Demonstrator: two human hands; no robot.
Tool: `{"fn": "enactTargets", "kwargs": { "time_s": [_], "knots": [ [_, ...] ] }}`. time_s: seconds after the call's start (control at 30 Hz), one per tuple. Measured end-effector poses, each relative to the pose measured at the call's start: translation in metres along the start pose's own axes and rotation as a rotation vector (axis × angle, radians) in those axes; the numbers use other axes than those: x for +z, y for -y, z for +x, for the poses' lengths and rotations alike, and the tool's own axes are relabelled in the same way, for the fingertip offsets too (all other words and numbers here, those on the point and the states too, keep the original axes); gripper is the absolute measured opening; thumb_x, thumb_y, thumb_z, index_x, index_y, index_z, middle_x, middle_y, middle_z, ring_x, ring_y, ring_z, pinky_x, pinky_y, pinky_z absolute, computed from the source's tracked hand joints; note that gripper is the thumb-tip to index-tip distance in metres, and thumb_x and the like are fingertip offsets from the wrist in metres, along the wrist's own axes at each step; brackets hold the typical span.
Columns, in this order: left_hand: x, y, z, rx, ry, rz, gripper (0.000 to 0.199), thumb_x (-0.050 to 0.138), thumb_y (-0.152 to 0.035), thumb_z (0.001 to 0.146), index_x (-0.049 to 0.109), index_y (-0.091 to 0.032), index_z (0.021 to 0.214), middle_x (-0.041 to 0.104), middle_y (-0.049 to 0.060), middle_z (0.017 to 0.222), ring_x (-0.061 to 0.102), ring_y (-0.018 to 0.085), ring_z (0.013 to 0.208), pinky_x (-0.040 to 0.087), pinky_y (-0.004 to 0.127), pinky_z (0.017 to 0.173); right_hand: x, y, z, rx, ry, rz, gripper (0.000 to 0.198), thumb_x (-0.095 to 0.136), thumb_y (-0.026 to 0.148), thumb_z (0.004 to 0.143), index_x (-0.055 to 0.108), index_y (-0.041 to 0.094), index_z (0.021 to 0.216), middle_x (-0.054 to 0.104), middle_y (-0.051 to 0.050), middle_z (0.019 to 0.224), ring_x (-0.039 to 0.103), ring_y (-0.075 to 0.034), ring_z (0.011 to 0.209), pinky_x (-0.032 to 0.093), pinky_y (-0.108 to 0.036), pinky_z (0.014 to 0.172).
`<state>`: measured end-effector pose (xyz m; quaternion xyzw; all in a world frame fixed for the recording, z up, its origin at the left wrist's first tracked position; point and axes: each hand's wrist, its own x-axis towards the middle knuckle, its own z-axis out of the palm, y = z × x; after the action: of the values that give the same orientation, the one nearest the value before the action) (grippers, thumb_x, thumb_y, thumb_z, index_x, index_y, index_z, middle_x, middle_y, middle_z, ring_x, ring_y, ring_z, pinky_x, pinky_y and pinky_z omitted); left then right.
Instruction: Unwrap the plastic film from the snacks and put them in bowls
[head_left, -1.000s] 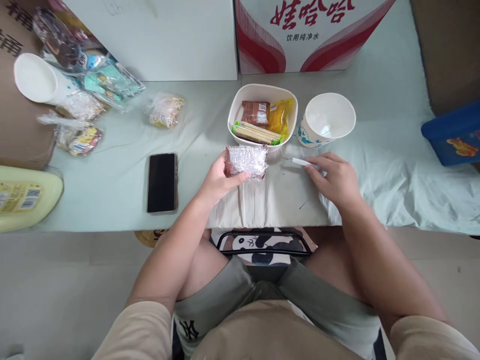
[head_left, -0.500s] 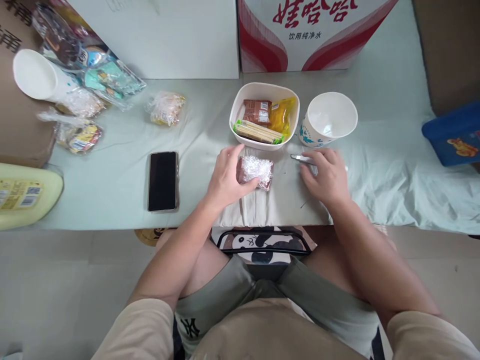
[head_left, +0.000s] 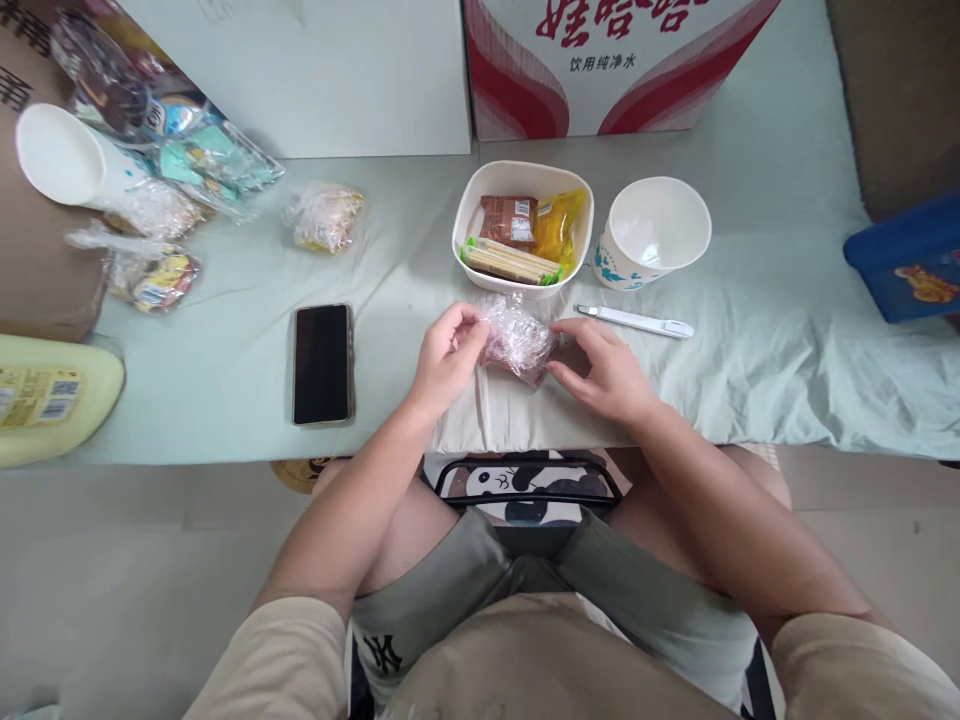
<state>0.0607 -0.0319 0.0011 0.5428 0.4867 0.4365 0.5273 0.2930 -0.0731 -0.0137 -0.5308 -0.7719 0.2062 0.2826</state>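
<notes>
A small brown packet bundled in crinkled clear plastic wrap [head_left: 517, 340] lies on the cloth in front of me. At its left side my left hand [head_left: 444, 358] pinches the edge of the wrap between thumb and fingertips. My right hand [head_left: 606, 372] is at the packet's right edge, thumb and forefinger apart and their tips against or very near it. A white utility knife [head_left: 637, 320] rests loose beyond my right hand. Just behind the packet stands a white bowl [head_left: 463, 215] containing a brown packet [head_left: 507, 220], a yellow packet [head_left: 556, 228] and a pack of thin sticks [head_left: 510, 262].
A white paper cup [head_left: 611, 260] stands right of the bowl. A phone [head_left: 322, 363] lies to the left, with a wrapped bundle [head_left: 326, 215] behind it. Cartons [head_left: 600, 100] line the back. A tipped cup [head_left: 60, 155], snack bags and a yellow bottle [head_left: 56, 400] are far left.
My right hand has let go of the utility knife and come left to the packet. My left fingers have shifted from around the packet to a pinch on its wrap, which looks looser.
</notes>
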Motion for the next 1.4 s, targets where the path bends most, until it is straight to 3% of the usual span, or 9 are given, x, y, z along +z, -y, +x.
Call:
{"fn": "enactTargets", "kwargs": {
  "time_s": [0.23,0.4,0.53,0.67,0.77,0.87,1.03,1.23,1.4],
  "knots": [
    [0.006,-0.006,0.004,-0.369,-0.008,-0.414,0.022,0.069,-0.029,0.074,0.053,-0.023,0.089,0.061,-0.002,0.078,0.059,0.012,0.065,0.053,0.028,0.065,0.005,0.003,0.004,-0.024,-0.007,0.066,0.048,0.06,0.023,0.087,0.062,0.024,0.135,0.07,-0.011,0.12,0.065,-0.03,0.111,0.054,-0.048,0.098],
    [0.005,-0.007,0.002,-0.282,-0.031,-0.339,0.05,0.065,-0.016,0.069,0.05,-0.032,0.114,0.057,-0.006,0.077,0.056,0.011,0.064,0.05,0.025,0.062,0.005,0.005,0.005,-0.014,-0.026,0.056,0.033,0.052,0.017,0.092,0.074,0.024,0.116,0.063,-0.007,0.089,0.062,-0.023,0.085,0.053,-0.039,0.082],
    [-0.003,-0.008,0.003,-0.223,-0.002,-0.281,0.042,0.065,-0.015,0.066,0.058,-0.028,0.105,0.056,-0.004,0.078,0.056,0.012,0.067,0.049,0.026,0.063,-0.002,0.003,0.005,-0.004,-0.083,0.076,0.03,0.045,0.019,0.097,0.074,0.023,0.105,0.058,-0.006,0.076,0.06,-0.023,0.078,0.051,-0.04,0.08],
    [-0.007,-0.006,0.002,-0.205,0.019,-0.154,0.018,0.071,-0.025,0.072,0.059,-0.023,0.085,0.053,-0.003,0.074,0.053,0.012,0.067,0.044,0.027,0.063,-0.004,0.005,0.003,-0.14,-0.126,0.096,0.029,0.053,0.03,0.097,0.071,0.024,0.12,0.068,-0.012,0.109,0.065,-0.028,0.104,0.053,-0.045,0.093],
    [-0.006,-0.003,0.001,-0.171,0.071,-0.098,0.017,0.074,-0.029,0.076,0.06,-0.023,0.083,0.054,-0.003,0.073,0.051,0.012,0.066,0.042,0.026,0.062,0.004,0.009,0.001,-0.265,-0.023,0.072,0.042,0.06,0.034,0.096,0.064,0.026,0.136,0.067,-0.013,0.133,0.059,-0.032,0.129,0.047,-0.05,0.107],
    [-0.007,-0.002,0.001,-0.135,0.072,-0.063,0.015,0.073,-0.029,0.079,0.061,-0.022,0.084,0.054,-0.003,0.074,0.049,0.012,0.066,0.04,0.025,0.061,0.011,0.01,0.001,-0.215,0.019,-0.005,0.032,0.055,0.03,0.1,0.071,0.029,0.128,0.075,-0.009,0.111,0.063,-0.028,0.119,0.047,-0.048,0.102],
    [-0.018,-0.001,0.006,-0.1,-0.01,0.031,0.01,0.068,-0.022,0.08,0.059,-0.022,0.083,0.055,-0.002,0.075,0.049,0.011,0.065,0.041,0.025,0.06,0.001,0.001,0.002,-0.222,-0.149,0.016,0.017,0.058,0.023,0.096,0.075,0.027,0.097,0.071,-0.005,0.087,0.066,-0.024,0.094,0.048,-0.043,0.088],
    [-0.036,0.003,0.016,-0.031,-0.143,0.235,0.008,0.062,-0.015,0.081,0.058,-0.022,0.084,0.059,-0.002,0.077,0.053,0.012,0.066,0.044,0.025,0.063,-0.022,-0.008,-0.003,0.127,-0.388,0.034,0.035,0.054,0.015,0.081,0.064,0.025,0.113,0.059,0.0,0.075,0.06,-0.021,0.075,0.051,-0.039,0.078],
    [-0.042,0.003,0.016,0.035,-0.072,0.499,0.017,0.062,-0.016,0.081,0.069,-0.02,0.097,0.07,-0.001,0.088,0.059,0.013,0.072,0.048,0.027,0.071,-0.029,-0.011,-0.004,0.326,-0.249,0.002,0.05,0.048,0.028,0.088,0.059,0.021,0.137,0.056,0.001,0.066,0.056,-0.02,0.064,0.048,-0.037,0.07]
  ]
}}
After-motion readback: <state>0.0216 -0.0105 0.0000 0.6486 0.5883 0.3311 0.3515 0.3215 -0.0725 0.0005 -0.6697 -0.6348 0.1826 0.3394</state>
